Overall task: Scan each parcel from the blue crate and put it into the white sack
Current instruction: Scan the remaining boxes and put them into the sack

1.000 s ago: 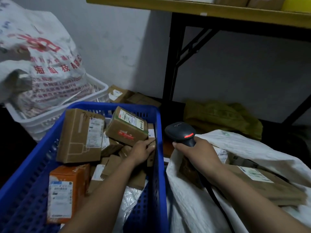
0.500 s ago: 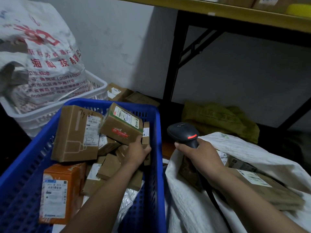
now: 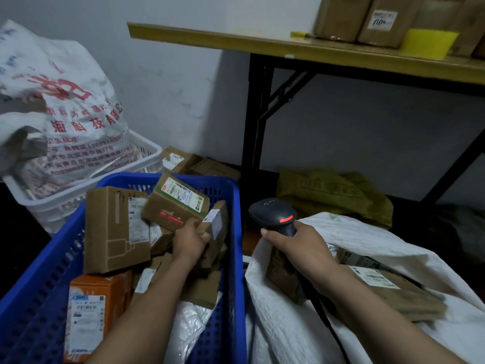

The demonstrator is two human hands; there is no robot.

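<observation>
The left hand (image 3: 190,242) has left the right wall of the blue crate (image 3: 234,258) and now grips the labelled cardboard box (image 3: 173,206), tipping it up

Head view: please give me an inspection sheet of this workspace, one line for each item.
Surface: nothing seen; crate and sacks cover the floor.
Job's things: blue crate holds many parcels; white sack is open with a flat brown parcel inside; scanner shows a red light.
Clutter: loose boxes behind the crate; green sack under the yellow shelf.
Hands: left hand grips a small parcel in the crate; right hand holds the scanner at the sack's mouth.
Cables: black scanner cable runs down across the sack.
Surroundings: white basket with a printed bag; stored boxes on the shelf.
</observation>
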